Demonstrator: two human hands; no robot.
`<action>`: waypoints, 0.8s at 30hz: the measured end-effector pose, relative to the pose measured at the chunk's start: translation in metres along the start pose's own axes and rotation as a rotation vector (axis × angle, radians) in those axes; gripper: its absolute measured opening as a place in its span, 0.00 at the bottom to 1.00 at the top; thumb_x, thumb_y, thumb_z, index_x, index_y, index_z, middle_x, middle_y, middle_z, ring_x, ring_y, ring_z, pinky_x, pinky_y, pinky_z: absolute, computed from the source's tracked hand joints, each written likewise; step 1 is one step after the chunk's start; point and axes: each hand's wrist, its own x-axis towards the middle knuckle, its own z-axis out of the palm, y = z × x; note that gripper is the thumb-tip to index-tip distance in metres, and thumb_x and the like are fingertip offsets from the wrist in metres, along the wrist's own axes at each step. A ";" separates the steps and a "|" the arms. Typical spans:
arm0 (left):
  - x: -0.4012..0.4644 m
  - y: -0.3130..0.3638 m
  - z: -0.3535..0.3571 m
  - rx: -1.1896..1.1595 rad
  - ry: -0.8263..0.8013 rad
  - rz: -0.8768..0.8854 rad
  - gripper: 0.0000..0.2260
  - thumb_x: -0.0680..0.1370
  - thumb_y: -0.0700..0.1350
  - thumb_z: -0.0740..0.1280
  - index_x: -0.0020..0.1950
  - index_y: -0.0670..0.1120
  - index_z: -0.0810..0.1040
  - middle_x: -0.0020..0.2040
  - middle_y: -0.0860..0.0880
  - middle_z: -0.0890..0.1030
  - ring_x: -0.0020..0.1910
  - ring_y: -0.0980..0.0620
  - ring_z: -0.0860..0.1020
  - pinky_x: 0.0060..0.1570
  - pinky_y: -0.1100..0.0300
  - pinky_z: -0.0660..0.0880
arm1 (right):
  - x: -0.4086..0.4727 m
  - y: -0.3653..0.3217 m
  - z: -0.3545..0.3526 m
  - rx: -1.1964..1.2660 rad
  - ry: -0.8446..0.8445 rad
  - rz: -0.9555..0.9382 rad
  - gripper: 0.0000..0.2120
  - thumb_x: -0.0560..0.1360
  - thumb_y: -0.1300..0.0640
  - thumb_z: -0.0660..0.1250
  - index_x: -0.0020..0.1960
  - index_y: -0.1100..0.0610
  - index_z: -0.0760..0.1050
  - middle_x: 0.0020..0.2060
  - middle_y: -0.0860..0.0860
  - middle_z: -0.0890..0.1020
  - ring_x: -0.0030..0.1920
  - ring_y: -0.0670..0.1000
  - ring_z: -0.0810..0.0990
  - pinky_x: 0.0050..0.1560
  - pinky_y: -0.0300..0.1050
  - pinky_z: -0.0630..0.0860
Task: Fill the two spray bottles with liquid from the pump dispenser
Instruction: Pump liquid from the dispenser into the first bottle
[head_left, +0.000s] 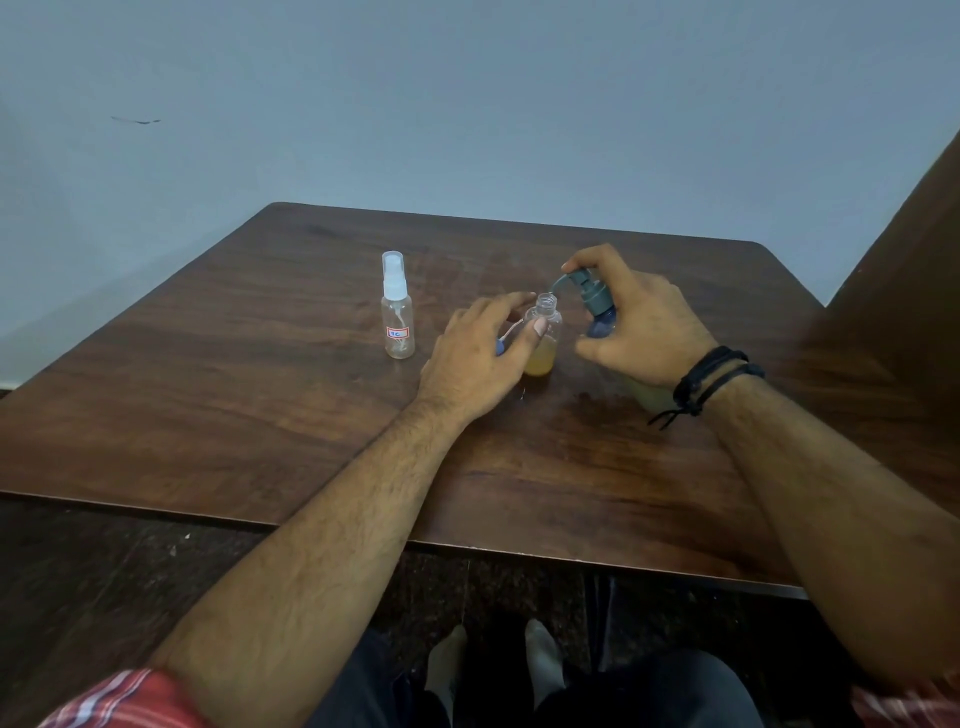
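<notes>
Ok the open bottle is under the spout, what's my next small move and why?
Probably press the pump head down with your right hand. The pump dispenser spout sits just over the open spray bottle, which your left hand holds and which has amber liquid only in its lower part.

Open clear spray bottle (543, 336) upright at table centre, cap off, amber liquid in lower part; capped empty spray bottle (398, 306) upright well to its left; dark pump dispenser (592, 301) just right, spout over open neck
</notes>
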 end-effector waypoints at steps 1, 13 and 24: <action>0.000 0.000 0.000 0.004 -0.002 -0.002 0.24 0.80 0.66 0.58 0.72 0.58 0.73 0.67 0.54 0.77 0.67 0.51 0.72 0.65 0.41 0.72 | 0.000 0.000 0.000 -0.003 0.001 -0.003 0.32 0.68 0.59 0.72 0.68 0.46 0.64 0.38 0.40 0.72 0.36 0.43 0.74 0.36 0.36 0.68; 0.000 0.000 0.001 0.011 0.005 0.003 0.23 0.80 0.65 0.58 0.71 0.58 0.74 0.64 0.55 0.78 0.65 0.51 0.72 0.64 0.41 0.72 | 0.000 0.001 0.000 0.003 -0.005 -0.002 0.33 0.68 0.58 0.72 0.68 0.45 0.64 0.40 0.42 0.74 0.37 0.45 0.76 0.37 0.38 0.71; 0.001 -0.002 0.001 0.019 0.005 0.016 0.23 0.80 0.67 0.58 0.70 0.58 0.74 0.62 0.56 0.78 0.63 0.52 0.74 0.63 0.42 0.73 | -0.001 0.002 0.001 0.022 -0.006 -0.003 0.31 0.67 0.58 0.72 0.66 0.46 0.65 0.40 0.46 0.78 0.37 0.50 0.78 0.36 0.40 0.72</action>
